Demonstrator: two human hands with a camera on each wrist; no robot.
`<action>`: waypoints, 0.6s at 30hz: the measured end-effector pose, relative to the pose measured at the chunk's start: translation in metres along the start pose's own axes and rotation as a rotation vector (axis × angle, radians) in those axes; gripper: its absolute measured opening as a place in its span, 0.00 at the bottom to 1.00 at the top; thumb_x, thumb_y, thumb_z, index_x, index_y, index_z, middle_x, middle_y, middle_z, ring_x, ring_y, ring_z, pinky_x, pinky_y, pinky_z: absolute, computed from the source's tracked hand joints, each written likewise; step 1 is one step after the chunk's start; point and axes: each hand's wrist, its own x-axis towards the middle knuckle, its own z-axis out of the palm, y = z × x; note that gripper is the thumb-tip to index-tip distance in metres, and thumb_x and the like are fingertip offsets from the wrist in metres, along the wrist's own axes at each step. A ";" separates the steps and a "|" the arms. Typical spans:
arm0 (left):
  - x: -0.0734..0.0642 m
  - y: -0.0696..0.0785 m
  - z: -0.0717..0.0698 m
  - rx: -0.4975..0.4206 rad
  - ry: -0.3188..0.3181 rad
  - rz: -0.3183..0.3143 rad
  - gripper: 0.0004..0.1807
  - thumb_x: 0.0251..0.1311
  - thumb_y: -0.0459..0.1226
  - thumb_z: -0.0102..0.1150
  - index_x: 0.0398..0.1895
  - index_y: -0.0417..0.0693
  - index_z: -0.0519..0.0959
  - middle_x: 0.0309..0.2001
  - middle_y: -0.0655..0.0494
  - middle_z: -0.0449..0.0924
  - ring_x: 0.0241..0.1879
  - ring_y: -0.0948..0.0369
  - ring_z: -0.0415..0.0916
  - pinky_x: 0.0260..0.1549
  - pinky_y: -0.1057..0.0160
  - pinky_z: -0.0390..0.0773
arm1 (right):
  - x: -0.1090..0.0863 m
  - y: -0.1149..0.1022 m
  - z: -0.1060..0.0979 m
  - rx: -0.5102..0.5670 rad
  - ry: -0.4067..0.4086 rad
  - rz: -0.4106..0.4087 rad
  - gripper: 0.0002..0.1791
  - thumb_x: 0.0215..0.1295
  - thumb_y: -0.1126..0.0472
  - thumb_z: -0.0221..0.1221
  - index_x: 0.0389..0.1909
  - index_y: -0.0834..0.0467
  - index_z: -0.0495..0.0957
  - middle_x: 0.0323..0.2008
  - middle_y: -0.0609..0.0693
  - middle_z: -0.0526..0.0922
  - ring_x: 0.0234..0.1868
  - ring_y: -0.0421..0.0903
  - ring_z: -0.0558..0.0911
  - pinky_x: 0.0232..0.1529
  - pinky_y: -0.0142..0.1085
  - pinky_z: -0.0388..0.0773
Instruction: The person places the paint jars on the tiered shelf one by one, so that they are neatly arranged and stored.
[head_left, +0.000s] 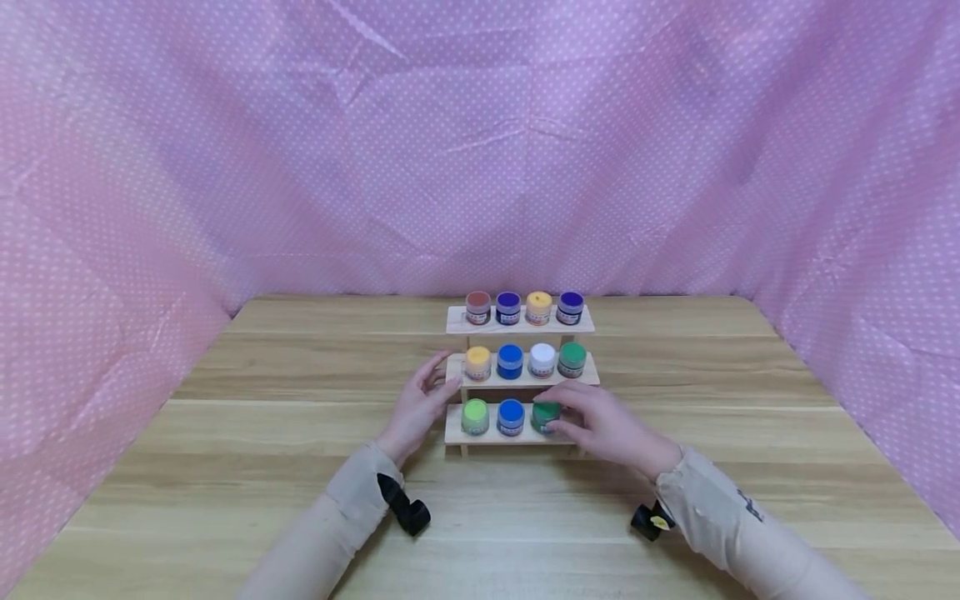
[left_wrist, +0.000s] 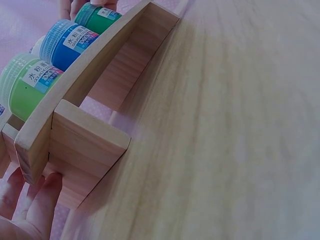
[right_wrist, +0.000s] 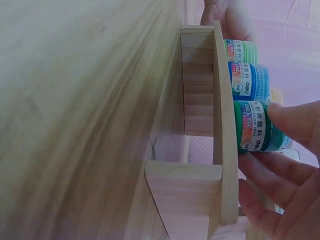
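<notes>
A three-step wooden rack (head_left: 454,432) carries small paint jars with clear lids. My right hand (head_left: 604,421) pinches a green paint jar (right_wrist: 251,126) between thumb and fingers, at the right of the lowest step. The jar's base is right at the step in the right wrist view. Beside it stand a blue jar (head_left: 511,419) and a light green jar (head_left: 475,418). My left hand (head_left: 420,406) is at the rack's left end, its fingers (left_wrist: 45,200) loosely bent, tips against the wooden end and leg.
On the middle step stand yellow (head_left: 477,365), blue (head_left: 510,363), white (head_left: 542,362) and green (head_left: 572,361) jars. The top step holds a brown jar (head_left: 477,309), a yellow jar (head_left: 538,309) and two dark blue-violet ones. A pink dotted curtain (head_left: 480,167) hangs behind the wooden table (head_left: 300,358).
</notes>
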 end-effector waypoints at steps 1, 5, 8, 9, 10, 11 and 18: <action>0.000 0.000 0.000 -0.004 0.000 -0.001 0.33 0.64 0.37 0.56 0.71 0.52 0.58 0.58 0.43 0.70 0.40 0.65 0.72 0.26 0.72 0.66 | 0.000 0.000 0.000 0.000 0.000 0.001 0.17 0.62 0.61 0.62 0.53 0.54 0.78 0.47 0.46 0.80 0.38 0.37 0.75 0.38 0.30 0.77; 0.000 0.000 0.000 -0.018 0.002 -0.008 0.32 0.64 0.37 0.55 0.71 0.52 0.58 0.58 0.44 0.70 0.40 0.66 0.72 0.26 0.72 0.66 | 0.000 0.001 -0.001 -0.008 -0.012 0.000 0.17 0.61 0.61 0.62 0.52 0.55 0.78 0.48 0.47 0.81 0.40 0.39 0.76 0.40 0.33 0.78; 0.000 0.000 -0.001 -0.019 -0.002 -0.006 0.32 0.65 0.37 0.55 0.71 0.53 0.58 0.58 0.44 0.70 0.38 0.67 0.72 0.24 0.73 0.65 | 0.001 0.001 -0.002 -0.012 -0.024 0.011 0.18 0.61 0.61 0.62 0.53 0.55 0.78 0.49 0.47 0.81 0.42 0.39 0.77 0.42 0.34 0.78; 0.000 0.000 -0.001 -0.017 -0.004 -0.003 0.32 0.65 0.36 0.55 0.71 0.52 0.58 0.58 0.44 0.70 0.36 0.66 0.71 0.23 0.73 0.64 | 0.001 0.001 -0.002 -0.009 -0.025 0.013 0.18 0.61 0.61 0.62 0.53 0.55 0.78 0.49 0.47 0.81 0.42 0.39 0.77 0.42 0.33 0.78; 0.000 0.001 -0.001 -0.016 -0.005 0.001 0.32 0.65 0.36 0.55 0.71 0.52 0.58 0.58 0.44 0.70 0.36 0.67 0.71 0.23 0.73 0.64 | 0.001 0.001 -0.002 -0.009 -0.025 0.012 0.18 0.61 0.61 0.62 0.53 0.55 0.78 0.49 0.47 0.81 0.41 0.38 0.77 0.42 0.33 0.78; 0.000 0.001 0.000 -0.017 -0.004 0.004 0.32 0.65 0.36 0.55 0.71 0.52 0.59 0.57 0.44 0.71 0.35 0.67 0.70 0.22 0.73 0.63 | 0.001 0.002 -0.002 -0.007 -0.024 0.011 0.18 0.61 0.61 0.62 0.53 0.55 0.78 0.49 0.47 0.81 0.41 0.38 0.77 0.42 0.32 0.77; 0.001 -0.001 0.000 -0.022 0.002 0.004 0.32 0.64 0.36 0.56 0.71 0.52 0.59 0.57 0.43 0.71 0.30 0.68 0.68 0.21 0.74 0.63 | 0.000 0.000 -0.004 -0.004 -0.031 0.019 0.19 0.60 0.60 0.63 0.53 0.56 0.78 0.48 0.47 0.81 0.36 0.37 0.76 0.37 0.30 0.76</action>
